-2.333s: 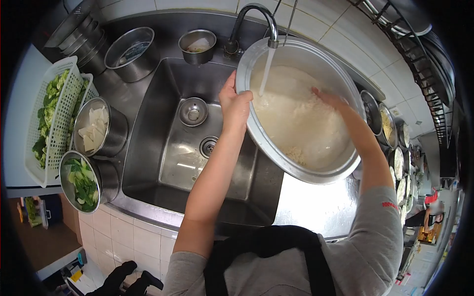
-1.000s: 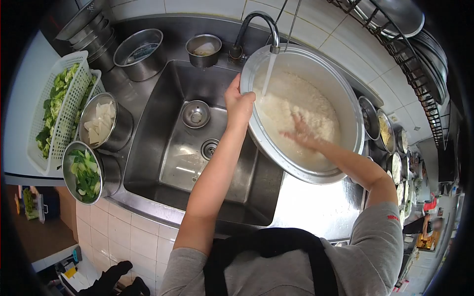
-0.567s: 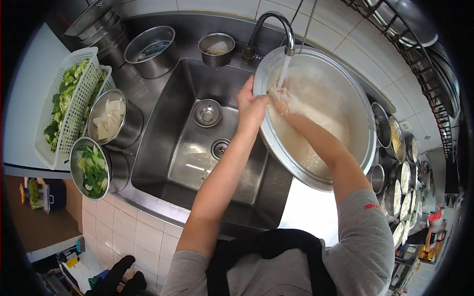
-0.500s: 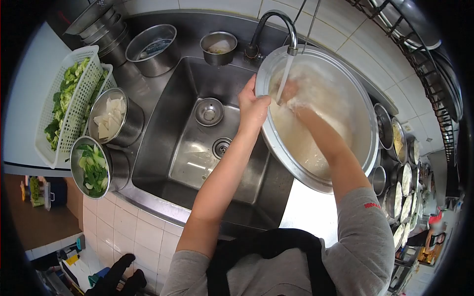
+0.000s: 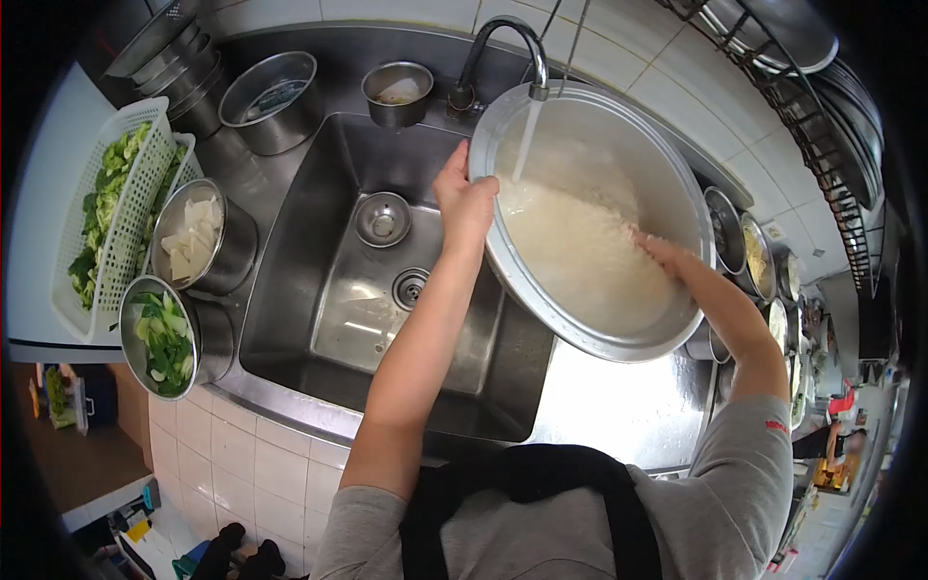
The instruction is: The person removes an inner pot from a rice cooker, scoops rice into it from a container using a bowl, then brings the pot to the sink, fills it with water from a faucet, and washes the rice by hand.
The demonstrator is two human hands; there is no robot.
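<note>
A large metal pot [image 5: 590, 338] rests tilted at the sink's right side, holding cloudy whitish water with pale grains that look like rice [image 5: 580, 227]. My left hand [image 5: 467, 198] is closed around its left rim, thumb on top. Inside the pot, my right hand [image 5: 662, 253] dips into the grains near the right wall; its fingers look stretched out, the tips hidden in the water. From the curved faucet [image 5: 538, 89] a stream of water runs into the pot.
The steel sink [image 5: 329, 319] has a small metal bowl [image 5: 384, 220] in it. Left of it stand a pot of white slices [image 5: 193, 237], a pot of leafy greens [image 5: 164, 338] and a white basket [image 5: 126, 232] of greens. Several bowls line the right; a wire rack [image 5: 822, 164] hangs above.
My right hand has moved from under the stream across to the pot's right side. The foamy swirl has settled, so more grains show. My left hand still grips the rim.
</note>
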